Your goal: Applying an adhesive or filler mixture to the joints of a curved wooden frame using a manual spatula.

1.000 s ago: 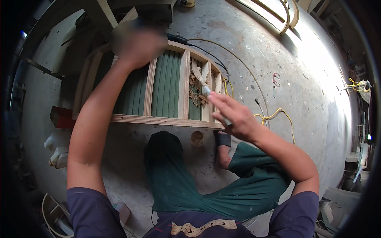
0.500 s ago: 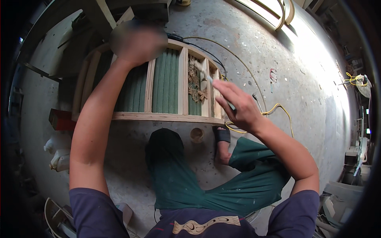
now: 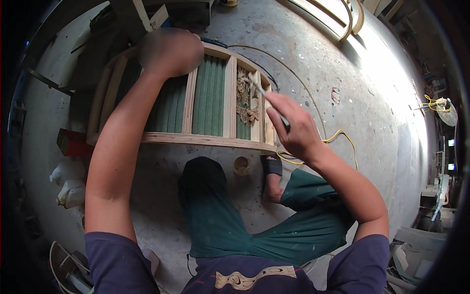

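Note:
A curved wooden frame [image 3: 228, 98] with crosspieces and dark green slatted panels [image 3: 209, 98] lies in front of me. My left hand [image 3: 171, 52] is over its far side; a blur covers the fingers, so their grip is hidden. My right hand [image 3: 296, 122] is closed around a slim-handled brush [image 3: 259, 85] with a pale tip. That tip is at the narrow bay near the frame's right end, beside a clump of tan fibrous material [image 3: 243, 93]. Some of the clump hangs lower, over the green panel.
A small cup [image 3: 241, 165] stands on the floor between the frame and my legs. A yellow cord [image 3: 342, 132] and a dark hose run past the frame's right side. A red box [image 3: 73, 143] and white containers [image 3: 71, 193] are at the left. Curved wooden pieces [image 3: 350, 22] lie at the far right.
My right hand and the brush have shifted only slightly, the tip staying by the fibrous clump. In the picture the frame's crosspieces sit a little farther right. My left hand stays over the far side.

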Demonstrator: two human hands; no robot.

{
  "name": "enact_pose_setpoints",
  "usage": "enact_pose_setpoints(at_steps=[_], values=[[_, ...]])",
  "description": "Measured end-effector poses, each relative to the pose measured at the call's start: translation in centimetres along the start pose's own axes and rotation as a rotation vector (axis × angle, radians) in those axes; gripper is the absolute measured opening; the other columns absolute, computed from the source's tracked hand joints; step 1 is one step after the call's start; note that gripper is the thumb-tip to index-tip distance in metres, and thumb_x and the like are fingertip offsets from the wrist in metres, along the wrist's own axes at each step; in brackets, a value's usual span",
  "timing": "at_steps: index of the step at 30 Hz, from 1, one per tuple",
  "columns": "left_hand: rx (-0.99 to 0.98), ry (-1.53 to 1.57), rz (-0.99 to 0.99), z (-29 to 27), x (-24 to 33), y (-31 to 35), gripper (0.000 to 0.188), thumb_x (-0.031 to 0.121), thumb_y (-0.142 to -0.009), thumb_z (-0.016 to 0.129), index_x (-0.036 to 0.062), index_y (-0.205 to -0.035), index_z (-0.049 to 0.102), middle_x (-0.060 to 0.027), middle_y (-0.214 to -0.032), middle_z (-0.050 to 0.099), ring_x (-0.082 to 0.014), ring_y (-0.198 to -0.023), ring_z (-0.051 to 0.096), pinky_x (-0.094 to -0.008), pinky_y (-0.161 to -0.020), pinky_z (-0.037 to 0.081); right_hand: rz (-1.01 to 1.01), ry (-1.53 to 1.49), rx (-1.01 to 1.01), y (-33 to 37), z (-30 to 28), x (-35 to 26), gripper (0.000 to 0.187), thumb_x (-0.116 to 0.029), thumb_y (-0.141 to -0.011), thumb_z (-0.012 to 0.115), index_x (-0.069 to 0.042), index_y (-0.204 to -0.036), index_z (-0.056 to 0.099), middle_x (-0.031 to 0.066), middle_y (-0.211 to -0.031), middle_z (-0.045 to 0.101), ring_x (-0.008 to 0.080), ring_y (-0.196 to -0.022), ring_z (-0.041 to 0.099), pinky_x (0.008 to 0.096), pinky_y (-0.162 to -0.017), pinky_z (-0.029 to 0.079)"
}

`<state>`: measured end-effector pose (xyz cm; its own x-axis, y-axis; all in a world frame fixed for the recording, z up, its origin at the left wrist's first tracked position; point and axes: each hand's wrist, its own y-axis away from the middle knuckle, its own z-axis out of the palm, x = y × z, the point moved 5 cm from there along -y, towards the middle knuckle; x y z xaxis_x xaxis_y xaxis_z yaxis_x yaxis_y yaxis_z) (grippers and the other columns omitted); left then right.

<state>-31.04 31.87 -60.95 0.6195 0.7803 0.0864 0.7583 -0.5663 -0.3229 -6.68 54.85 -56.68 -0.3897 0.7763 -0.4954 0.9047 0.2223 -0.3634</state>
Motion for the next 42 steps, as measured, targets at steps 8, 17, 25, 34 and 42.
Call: enact_pose_setpoints(at_steps=[8,17,25,34,42], values=[[0.031,0.003,0.022,0.4,-0.6,0.2,0.038,0.042,-0.105,0.042,0.016,-0.117,0.067,-0.0038,-0.12,0.064,-0.0307,-0.12,0.058,-0.0484,-0.107,0.037,-0.065,0.104,-0.083,2.5,3.9,-1.2,0.036,-0.018,-0.101,0.064,0.004,-0.13,0.06,0.0219,-0.131,0.063,0.0405,-0.112,0.066,0.0444,-0.094,0.056],[-0.006,-0.005,0.012,0.4,-0.6,0.0,0.038,0.042,-0.105,0.042,0.016,-0.117,0.067,-0.0043,-0.119,0.064,-0.0307,-0.119,0.058,-0.048,-0.109,0.036,0.173,-0.197,0.037,-1.5,-1.8,1.7,0.026,-0.018,-0.104,0.061,0.002,-0.117,0.072,0.0165,-0.106,0.075,0.0236,-0.095,0.073,0.0366,-0.088,0.057],[-0.034,0.016,-0.01,0.2,-0.3,0.0,0.039,0.043,-0.104,0.045,0.0173,-0.122,0.069,-0.0052,-0.125,0.065,-0.0318,-0.124,0.056,-0.0493,-0.111,0.033,0.445,-0.67,0.159,-3.5,-2.3,9.0,0.036,-0.027,-0.111,0.051,0.002,-0.118,0.071,0.0109,-0.115,0.072,0.0173,-0.107,0.069,0.0344,-0.096,0.059],[0.017,0.016,0.028,0.5,-0.5,-0.1,0.037,0.041,-0.106,0.044,0.0153,-0.116,0.068,-0.004,-0.119,0.065,-0.0295,-0.118,0.059,-0.0475,-0.106,0.037,0.76,-1.027,0.237,1.0,0.6,18.1,0.037,-0.029,-0.107,0.059,0.004,-0.121,0.067,0.0167,-0.109,0.073,0.0227,-0.097,0.074,0.0315,-0.084,0.064],[0.003,0.01,0.001,0.2,-0.4,0.1,0.037,0.042,-0.105,0.045,0.0163,-0.117,0.069,-0.0046,-0.12,0.066,-0.03,-0.119,0.058,-0.0484,-0.107,0.037,0.87,-1.032,0.325,5.3,-2.6,18.5,0.036,-0.028,-0.105,0.062,0.004,-0.121,0.065,0.0172,-0.101,0.075,0.0252,-0.09,0.077,0.0315,-0.075,0.065]])
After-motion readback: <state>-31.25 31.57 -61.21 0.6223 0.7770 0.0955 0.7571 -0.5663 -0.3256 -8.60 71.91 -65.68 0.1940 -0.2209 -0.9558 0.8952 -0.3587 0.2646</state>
